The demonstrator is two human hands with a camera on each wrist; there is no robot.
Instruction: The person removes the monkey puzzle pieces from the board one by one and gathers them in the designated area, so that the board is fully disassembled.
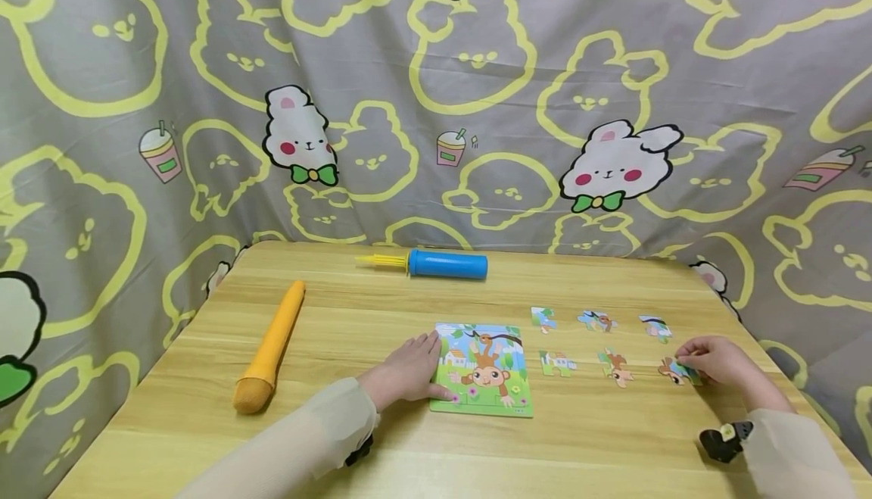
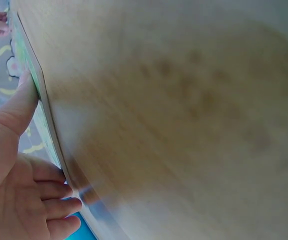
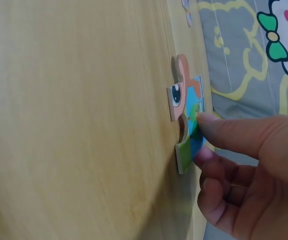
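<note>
A picture puzzle board [image 1: 487, 412] with a monkey, a house and flowers lies flat on the table. My left hand [image 1: 409, 370] rests at its left edge, thumb over the lower left corner and fingers extended along the side. In the left wrist view the thumb [image 2: 23, 105] lies on the board's face. To the right, my right hand [image 1: 715, 363] pinches a puzzle piece [image 3: 187, 107] between thumb and fingers at its right side. This piece shows a monkey's eye and ear, with blue and green behind.
Several other loose pieces lie in two rows right of the board, including a house piece [image 1: 556, 363] and a branch piece [image 1: 655, 326]. A blue hand pump [image 1: 448, 265] with a yellow nozzle lies behind. An orange club-shaped thing [image 1: 271, 347] lies left. A patterned curtain [image 1: 381, 90] hangs behind the table.
</note>
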